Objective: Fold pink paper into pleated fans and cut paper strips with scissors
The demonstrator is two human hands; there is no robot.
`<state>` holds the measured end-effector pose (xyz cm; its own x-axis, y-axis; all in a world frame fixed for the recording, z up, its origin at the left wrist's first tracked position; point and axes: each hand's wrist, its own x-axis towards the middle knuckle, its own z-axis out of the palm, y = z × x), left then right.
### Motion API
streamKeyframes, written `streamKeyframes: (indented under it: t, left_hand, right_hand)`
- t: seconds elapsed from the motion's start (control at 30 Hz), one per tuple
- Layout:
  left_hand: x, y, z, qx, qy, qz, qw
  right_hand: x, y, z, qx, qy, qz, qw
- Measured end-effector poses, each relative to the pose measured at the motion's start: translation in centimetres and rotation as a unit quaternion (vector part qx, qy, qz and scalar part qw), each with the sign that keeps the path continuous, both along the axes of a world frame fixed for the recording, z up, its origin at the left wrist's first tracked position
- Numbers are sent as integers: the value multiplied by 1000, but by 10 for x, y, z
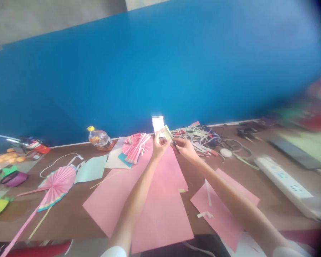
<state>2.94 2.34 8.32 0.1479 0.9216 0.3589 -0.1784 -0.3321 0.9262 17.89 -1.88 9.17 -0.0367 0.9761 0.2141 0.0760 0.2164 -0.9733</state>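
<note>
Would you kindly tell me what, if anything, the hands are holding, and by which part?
The left hand holds a pale yellow piece near its lower left edge; the right hand holds a slim dark object, exact grip unclear.

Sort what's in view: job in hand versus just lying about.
Likely job: pale yellowish piece in the left hand; dark item at the right hand; pink sheets; pleated pink fans.

Likely lying about: bottle; power strip; tangled cables.
</note>
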Motion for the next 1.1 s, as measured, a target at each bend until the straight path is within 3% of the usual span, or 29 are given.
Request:
streamKeyframes:
  t: [0.6, 0.87, 1.1]
  left_hand:
    - [1, -1, 0, 1, -13, 4, 1000]
    - [-5, 5, -4, 11, -21, -33, 999]
    - [-12, 11, -3, 13, -35, -8, 999]
  right_hand:
    - [0, -1, -1, -2, -1, 22, 1000]
    - [-1, 1, -6, -15, -3, -7, 1000]
    - [0, 0, -1, -2, 13, -7, 1000]
